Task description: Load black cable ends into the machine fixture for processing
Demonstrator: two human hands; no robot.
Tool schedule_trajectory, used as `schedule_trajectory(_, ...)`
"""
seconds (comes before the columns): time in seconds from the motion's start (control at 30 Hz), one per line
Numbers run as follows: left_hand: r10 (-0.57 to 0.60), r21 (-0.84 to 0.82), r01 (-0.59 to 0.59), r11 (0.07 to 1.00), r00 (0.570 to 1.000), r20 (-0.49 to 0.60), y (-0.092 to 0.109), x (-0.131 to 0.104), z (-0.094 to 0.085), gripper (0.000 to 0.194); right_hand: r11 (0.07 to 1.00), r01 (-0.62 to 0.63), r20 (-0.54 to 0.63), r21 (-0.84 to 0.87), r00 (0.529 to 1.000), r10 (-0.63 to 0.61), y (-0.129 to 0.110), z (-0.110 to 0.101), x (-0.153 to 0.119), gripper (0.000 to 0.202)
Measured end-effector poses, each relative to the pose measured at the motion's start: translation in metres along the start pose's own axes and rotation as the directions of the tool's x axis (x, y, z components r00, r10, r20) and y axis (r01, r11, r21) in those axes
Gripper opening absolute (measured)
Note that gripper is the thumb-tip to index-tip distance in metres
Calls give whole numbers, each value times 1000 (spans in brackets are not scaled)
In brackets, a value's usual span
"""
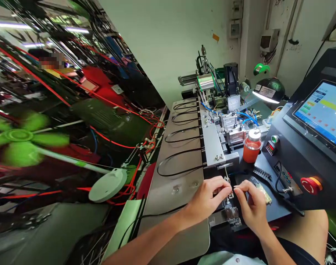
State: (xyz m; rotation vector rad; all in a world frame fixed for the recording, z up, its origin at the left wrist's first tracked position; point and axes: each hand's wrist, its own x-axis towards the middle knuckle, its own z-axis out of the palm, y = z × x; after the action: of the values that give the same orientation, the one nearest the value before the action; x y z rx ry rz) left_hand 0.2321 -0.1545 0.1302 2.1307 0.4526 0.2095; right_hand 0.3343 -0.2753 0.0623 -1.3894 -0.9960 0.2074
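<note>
My left hand [209, 195] is closed in a pinch above a small metal fixture [231, 215] at the near end of the machine's rail. Facing it across a narrow gap, my right hand [252, 204] also pinches thumb against fingertips. Whatever is between the fingers of either hand is too small to make out. A black cable [162, 213] runs over the grey metal plate [181, 198] and passes under my left forearm. Several black cable loops [168, 175] lie farther along that plate, their ends at the rail [213, 145].
Right of the rail stand a jar of orange-red contents [250, 149], a control box with a screen [325, 106] and a red stop button [311, 185]. A solder wire spool [206, 81] and a lit lamp [268, 90] are behind. A green fan [20, 136] spins at left.
</note>
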Motion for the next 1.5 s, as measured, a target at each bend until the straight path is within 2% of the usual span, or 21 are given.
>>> schedule_trajectory(0.07,-18,-57,17,998,1000,-25,0,0,3,27,993,100,-108,-59,988,-106,3,12,-4,16)
schedule_trajectory(0.13,-29,-95,25,995,999,-42,-2,-1,6,28,981,151,-167,-122,971,-170,6,21,-6,15)
schedule_trajectory(0.3,-49,-112,43,993,998,-46,-5,-3,11,28,965,154,-199,-213,960,-197,7,24,-8,18)
schedule_trajectory(0.4,-44,-74,41,996,998,-46,-7,-2,11,27,981,85,-125,-173,986,-107,7,18,-8,17)
schedule_trajectory(0.5,-57,49,60,997,996,-66,-12,2,5,29,989,-53,-61,-137,997,45,9,8,-8,18)
schedule_trajectory(0.63,-113,215,120,969,993,-46,-22,10,-3,32,970,-220,-113,-103,971,208,16,-4,-6,23)
schedule_trajectory(0.73,-131,279,132,951,991,-23,-26,14,-3,33,959,-266,-156,-97,956,249,20,-8,-6,26)
schedule_trajectory(0.93,-153,338,153,929,988,-26,-26,14,2,32,957,-278,-144,-90,954,263,23,-6,-6,26)
schedule_trajectory(1.03,-165,352,163,922,986,-26,-26,15,2,32,957,-277,-112,-89,957,267,26,-5,-5,27)
schedule_trajectory(1.23,-175,351,175,920,984,-31,-23,18,3,31,957,-268,77,-108,958,277,32,-5,4,28)
schedule_trajectory(1.5,-182,354,180,918,983,-28,-23,20,4,29,967,-209,165,-147,959,232,35,11,15,31)
